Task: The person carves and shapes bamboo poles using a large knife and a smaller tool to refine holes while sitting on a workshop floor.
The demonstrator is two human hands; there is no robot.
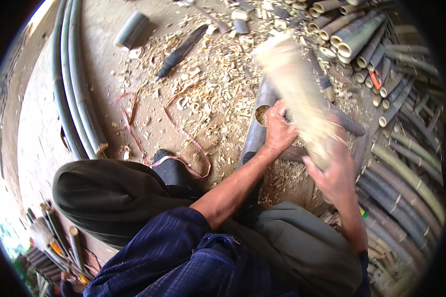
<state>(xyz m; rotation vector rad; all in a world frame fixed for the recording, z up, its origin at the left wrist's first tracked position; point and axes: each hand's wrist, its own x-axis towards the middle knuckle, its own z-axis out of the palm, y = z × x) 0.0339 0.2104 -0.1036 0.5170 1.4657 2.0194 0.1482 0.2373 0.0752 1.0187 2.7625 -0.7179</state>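
Note:
My right hand point(334, 171) is wrapped round the lower end of a thick, pale wooden club point(295, 81). Motion smears the club, which slants up and to the left over the work. Below it, my left hand point(280, 129) is closed beside a hole cut in a dark bamboo pole point(253, 131). A small dark part shows at its fingers, but the club hides most of what it grips. Pale shavings sit inside the hole. The pole lies lengthwise in front of me, between my legs.
Wood chips point(208, 99) cover the ground around a dark long-handled tool point(182, 52), a pinkish measuring tape point(193, 141) and a short bamboo piece point(132, 29). Long bamboo poles point(77, 79) lie at left. Cut bamboo point(352, 42) is stacked at right, with more poles point(401, 198) nearer me.

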